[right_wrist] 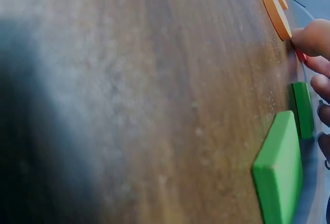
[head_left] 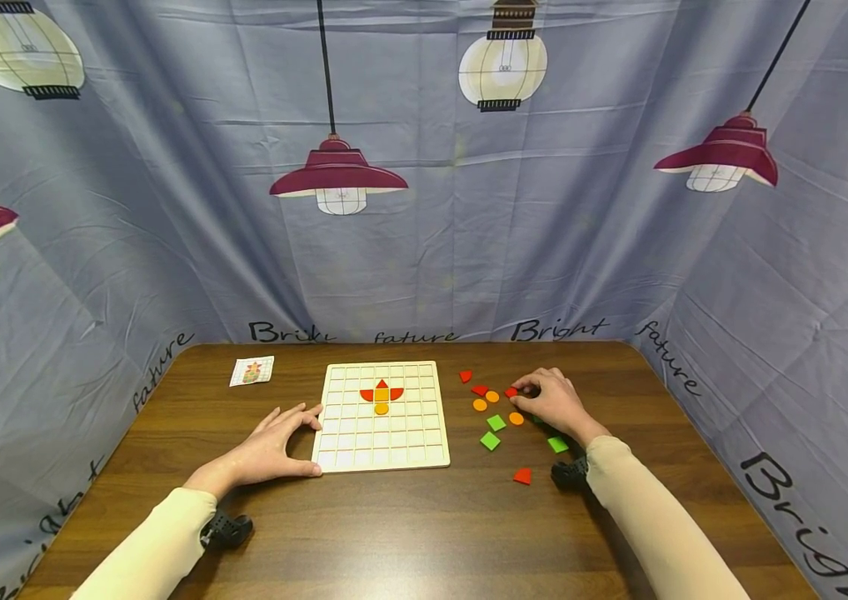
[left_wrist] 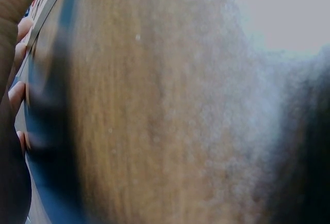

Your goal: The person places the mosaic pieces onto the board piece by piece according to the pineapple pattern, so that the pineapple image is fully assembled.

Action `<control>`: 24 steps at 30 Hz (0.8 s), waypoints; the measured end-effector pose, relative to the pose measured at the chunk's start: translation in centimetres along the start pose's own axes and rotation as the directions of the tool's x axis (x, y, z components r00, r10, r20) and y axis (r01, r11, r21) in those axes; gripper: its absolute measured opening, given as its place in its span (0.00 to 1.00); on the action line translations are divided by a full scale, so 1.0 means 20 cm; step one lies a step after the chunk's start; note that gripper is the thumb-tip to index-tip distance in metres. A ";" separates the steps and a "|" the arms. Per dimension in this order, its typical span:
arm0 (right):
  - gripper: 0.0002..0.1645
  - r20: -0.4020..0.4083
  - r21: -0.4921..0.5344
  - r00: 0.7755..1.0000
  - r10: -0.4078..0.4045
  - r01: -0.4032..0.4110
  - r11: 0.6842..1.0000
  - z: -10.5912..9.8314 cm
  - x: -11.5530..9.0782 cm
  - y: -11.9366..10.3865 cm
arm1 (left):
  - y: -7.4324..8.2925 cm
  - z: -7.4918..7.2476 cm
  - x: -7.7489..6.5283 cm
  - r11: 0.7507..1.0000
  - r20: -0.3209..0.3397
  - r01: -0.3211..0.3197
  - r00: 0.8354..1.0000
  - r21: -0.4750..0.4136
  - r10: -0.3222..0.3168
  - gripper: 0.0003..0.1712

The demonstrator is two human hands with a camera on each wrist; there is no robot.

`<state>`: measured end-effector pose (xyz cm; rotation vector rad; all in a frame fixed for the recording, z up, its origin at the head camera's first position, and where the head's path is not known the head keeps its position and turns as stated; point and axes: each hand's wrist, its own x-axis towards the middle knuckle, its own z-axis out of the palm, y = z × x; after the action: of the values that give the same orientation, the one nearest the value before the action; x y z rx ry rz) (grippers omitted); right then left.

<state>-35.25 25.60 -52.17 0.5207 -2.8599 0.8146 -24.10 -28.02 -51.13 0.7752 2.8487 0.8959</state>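
A cream gridded board (head_left: 412, 433) lies mid-table. On it, a red triangle (head_left: 382, 384) sits above an orange square (head_left: 382, 395), red quarter-round pieces flank the square, and an orange disc (head_left: 381, 409) lies below. My left hand (head_left: 270, 450) touches the board's left edge with thumb and fingers spread. To the board's right, my right hand (head_left: 555, 403) pinches a small red piece (head_left: 511, 392) between thumb and forefinger, at table level; the fingers partly hide its shape. Close by are an orange disc (right_wrist: 277, 16) and a green square (right_wrist: 278, 170) in the right wrist view.
Loose pieces lie right of the board: orange discs (head_left: 480, 405), green squares (head_left: 490, 441) and red pieces (head_left: 466, 377), one red quarter-round (head_left: 522, 476) nearer the front. A small pattern card (head_left: 251, 371) lies at the back left. A printed curtain (head_left: 409, 275) surrounds the wooden table (head_left: 394, 533).
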 end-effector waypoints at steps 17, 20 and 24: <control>0.15 0.017 0.033 0.983 -0.185 0.185 0.982 0.08 0.15 -0.35 | -0.01 -0.01 0.00 1.000 0.004 0.004 1.000 -0.005 -0.004 0.38; 0.14 0.068 0.021 0.963 -0.260 0.259 0.966 0.15 0.18 -0.47 | -0.01 -0.01 0.00 1.000 0.007 0.002 1.000 -0.006 -0.002 0.38; 0.13 0.134 0.005 0.938 -0.320 0.322 0.947 0.24 0.20 -0.61 | -0.01 -0.01 0.00 1.000 0.006 -0.003 1.000 -0.002 0.003 0.38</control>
<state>-34.73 12.15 -49.43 1.0429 -2.7810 0.7208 -24.21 -28.24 -51.07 0.7811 2.8415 0.8955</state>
